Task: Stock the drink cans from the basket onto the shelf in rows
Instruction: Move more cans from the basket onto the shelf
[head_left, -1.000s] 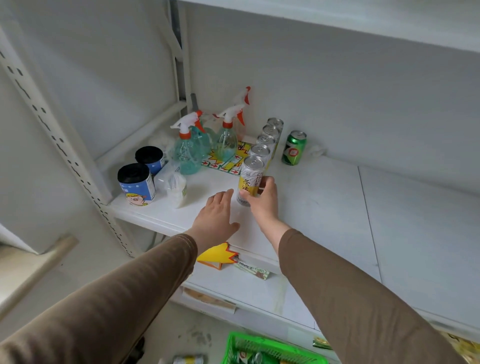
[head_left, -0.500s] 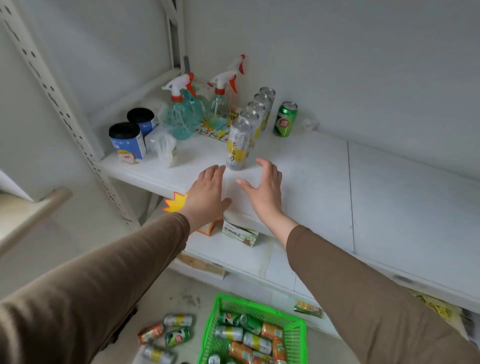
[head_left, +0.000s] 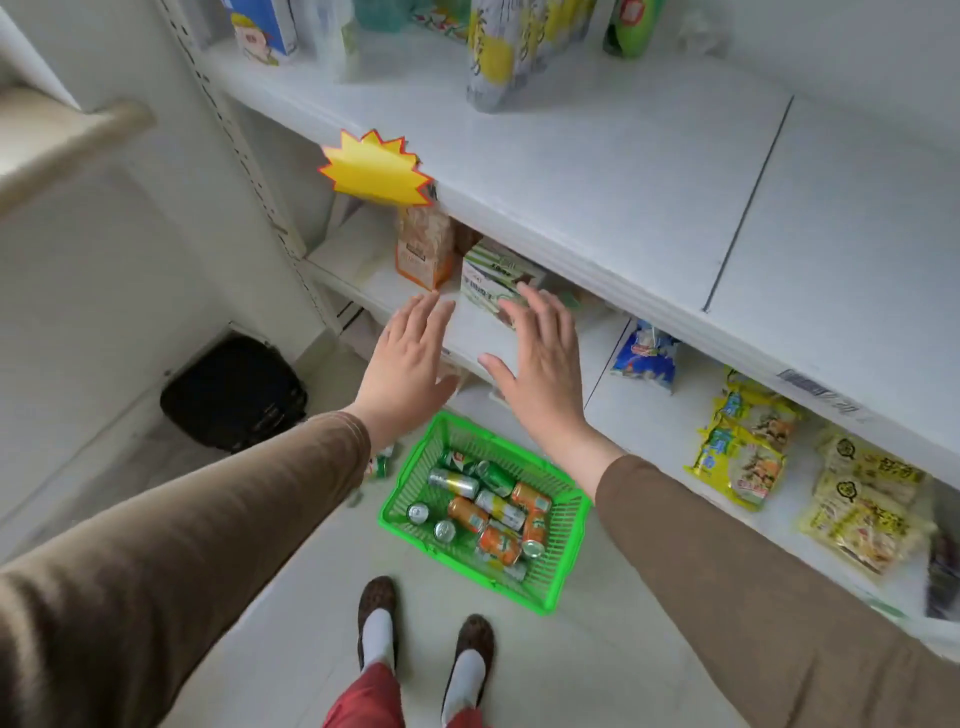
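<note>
- Head view: the left hand (head_left: 408, 358) and right hand (head_left: 540, 374) both hang empty above the green basket (head_left: 563, 571), fingers spread, palms down.
- The basket stands on the floor; the drink cans (head_left: 491, 506) in it mostly lie on their sides, long axes pointing various ways, while two silver-topped ones stand upright.
- On the shelf (head_left: 597, 171) above, the yellow-patterned cans (head_left: 493, 52) stand upright in a row running toward the back, a green can (head_left: 631, 26) beside them.
</note>
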